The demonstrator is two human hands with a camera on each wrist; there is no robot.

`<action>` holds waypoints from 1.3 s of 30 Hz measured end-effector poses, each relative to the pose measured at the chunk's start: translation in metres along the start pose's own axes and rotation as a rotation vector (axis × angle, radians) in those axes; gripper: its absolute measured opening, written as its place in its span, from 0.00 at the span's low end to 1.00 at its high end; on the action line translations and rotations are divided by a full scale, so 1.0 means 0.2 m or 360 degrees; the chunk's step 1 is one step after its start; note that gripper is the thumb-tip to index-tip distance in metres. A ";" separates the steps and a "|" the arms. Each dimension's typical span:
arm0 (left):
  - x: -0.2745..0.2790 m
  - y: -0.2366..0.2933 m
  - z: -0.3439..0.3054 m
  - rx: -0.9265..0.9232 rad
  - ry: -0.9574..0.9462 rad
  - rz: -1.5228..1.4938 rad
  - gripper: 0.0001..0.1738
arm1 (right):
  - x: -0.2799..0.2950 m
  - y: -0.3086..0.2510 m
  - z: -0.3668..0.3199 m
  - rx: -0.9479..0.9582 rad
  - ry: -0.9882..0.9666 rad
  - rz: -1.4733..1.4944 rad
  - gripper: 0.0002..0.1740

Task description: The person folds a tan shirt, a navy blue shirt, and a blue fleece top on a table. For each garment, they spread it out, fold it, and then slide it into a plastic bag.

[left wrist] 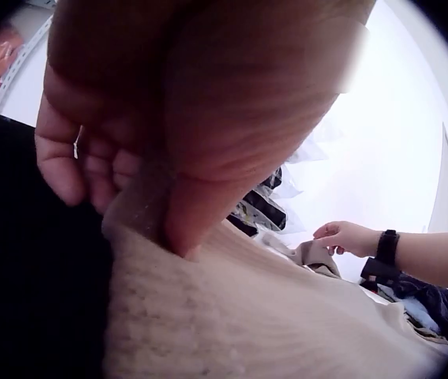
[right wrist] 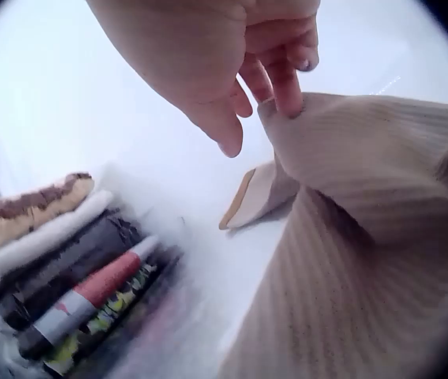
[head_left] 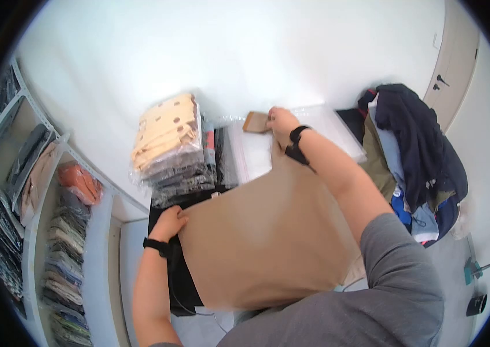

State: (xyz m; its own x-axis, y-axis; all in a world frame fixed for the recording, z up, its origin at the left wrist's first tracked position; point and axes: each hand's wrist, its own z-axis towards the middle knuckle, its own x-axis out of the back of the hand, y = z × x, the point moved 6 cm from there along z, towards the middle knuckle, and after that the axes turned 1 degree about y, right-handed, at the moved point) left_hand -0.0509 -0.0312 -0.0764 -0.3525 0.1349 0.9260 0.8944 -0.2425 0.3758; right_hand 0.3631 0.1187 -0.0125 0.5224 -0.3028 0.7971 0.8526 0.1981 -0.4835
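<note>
A tan ribbed knit top [head_left: 268,231] lies spread out in front of me, its near edge by my body. My left hand [head_left: 170,223] pinches its left corner between thumb and fingers; up close, the thumb presses on the ribbed band [left wrist: 149,308]. Farther off, my right hand [head_left: 283,122] holds the sleeve [right wrist: 334,130] near its end, fingertips on the fabric and the thumb standing off it. The sleeve's cuff [head_left: 255,122], edged in orange-brown, hangs past the fingers over clear plastic bags [head_left: 337,136].
Bagged folded clothes [head_left: 167,141] are stacked at the back left, a spotted cream one on top. Dark and blue garments [head_left: 413,150] heap up on the right. Shelves [head_left: 37,214] with packed clothes line the left wall. A cable [head_left: 184,303] runs near the front edge.
</note>
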 end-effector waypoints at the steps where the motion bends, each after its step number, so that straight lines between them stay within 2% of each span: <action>1: -0.01 -0.02 0.00 0.0033 -0.0023 -0.0056 0.19 | -0.03 -0.02 0.02 -0.0057 -0.0009 -0.0212 0.15; 4: 0.00 0.00 0.01 0.0064 -0.0044 -0.0065 0.18 | -0.07 -0.04 0.06 -0.0094 0.0072 -0.0507 0.13; 6: -0.01 -0.01 0.00 0.0075 -0.0068 -0.0066 0.17 | -0.12 0.06 0.07 -0.0375 -0.0127 -0.0594 0.11; 7: -0.01 -0.02 -0.01 0.0086 -0.0079 -0.0074 0.17 | -0.11 0.10 0.11 -0.0320 0.0104 -0.0488 0.11; 9: -0.01 -0.02 0.00 0.0043 -0.0075 -0.0115 0.18 | -0.08 0.18 0.17 -0.0179 0.0018 0.0732 0.13; 11: 0.00 -0.01 0.00 0.0064 -0.0101 -0.0178 0.17 | -0.03 0.22 0.14 -0.0415 0.0029 0.1373 0.17; 13: 0.00 0.00 -0.01 0.0113 -0.0142 -0.0235 0.17 | 0.00 0.33 0.11 -0.0399 0.0044 0.1251 0.20; 15: 0.00 -0.01 0.00 0.0097 -0.0134 -0.0218 0.17 | 0.00 0.55 0.14 -0.0537 0.0047 0.0529 0.22; 16: 0.00 -0.02 0.00 0.0087 -0.0118 -0.0198 0.18 | 0.05 0.53 0.06 -0.0676 -0.0190 0.0533 0.23; 17: -0.01 -0.03 0.00 0.0056 -0.0082 -0.0204 0.18 | 0.14 0.47 0.01 -0.0697 -0.0202 0.0524 0.23; 19: 0.00 -0.02 0.01 -0.0020 -0.0027 -0.0136 0.18 | 0.15 0.42 -0.12 -0.0708 -0.0835 0.0342 0.22; 21: 0.00 -0.01 0.00 0.0025 -0.0077 -0.0155 0.18 | 0.18 0.40 -0.22 -0.0711 -0.0988 0.0253 0.25; 23: 0.00 -0.01 0.00 0.0079 -0.0127 -0.0196 0.18 | 0.19 0.38 -0.32 -0.0625 -0.1246 -0.0189 0.30; 24: 0.00 -0.01 0.00 0.0069 -0.0119 -0.0204 0.17 | 0.18 0.38 -0.35 -0.0586 -0.1276 -0.0272 0.34; 25: -0.01 -0.02 0.01 0.0044 -0.0100 -0.0178 0.17 | 0.17 0.38 -0.39 -0.0597 -0.1287 -0.0268 0.34; 28: 0.00 -0.02 0.01 0.0058 -0.0063 -0.0127 0.20 | 0.18 0.34 -0.45 -0.0502 -0.1111 -0.0261 0.17; 29: 0.01 -0.02 0.01 -0.0097 0.0140 -0.0075 0.17 | 0.18 0.35 -0.46 -0.0503 -0.1126 -0.0256 0.17; 31: 0.08 0.02 -0.02 -0.0048 0.0123 -0.0022 0.14 | 0.23 0.38 -0.48 -0.0689 -0.0894 0.0081 0.14; 32: 0.13 0.04 -0.04 -0.0076 0.0311 -0.0095 0.11 | 0.27 0.39 -0.51 -0.0754 -0.0802 0.0212 0.10; 33: 0.17 0.08 -0.08 -0.0068 0.0298 -0.0097 0.11 | 0.29 0.39 -0.55 -0.0761 -0.0816 0.0214 0.10; 35: 0.29 0.18 -0.18 0.0034 0.0480 -0.0231 0.08 | 0.35 0.37 -0.60 -0.0602 -0.0667 0.0789 0.04; 36: 0.31 0.22 -0.23 0.0043 0.0462 -0.0235 0.08 | 0.40 0.34 -0.65 -0.0564 -0.0684 0.0904 0.02; 37: 0.32 0.24 -0.29 0.0066 0.0455 -0.0512 0.07 | 0.45 0.32 -0.70 -0.0579 -0.0698 0.0903 0.02; 38: 0.32 0.26 -0.35 0.0094 0.0446 -0.0788 0.07 | 0.52 0.28 -0.76 -0.0422 -0.0650 0.0823 0.03; 39: 0.30 0.27 -0.43 0.0108 0.0426 -0.0791 0.07 | 0.58 0.25 -0.82 -0.0268 -0.0602 0.0744 0.03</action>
State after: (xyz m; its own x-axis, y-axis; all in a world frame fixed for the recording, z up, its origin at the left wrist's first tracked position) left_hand -0.0473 -0.1183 0.0026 -0.7853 -0.0334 0.6182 0.6156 -0.1484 0.7740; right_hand 0.4692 -0.0594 -0.0029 0.8269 0.1375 0.5452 0.5408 0.0711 -0.8382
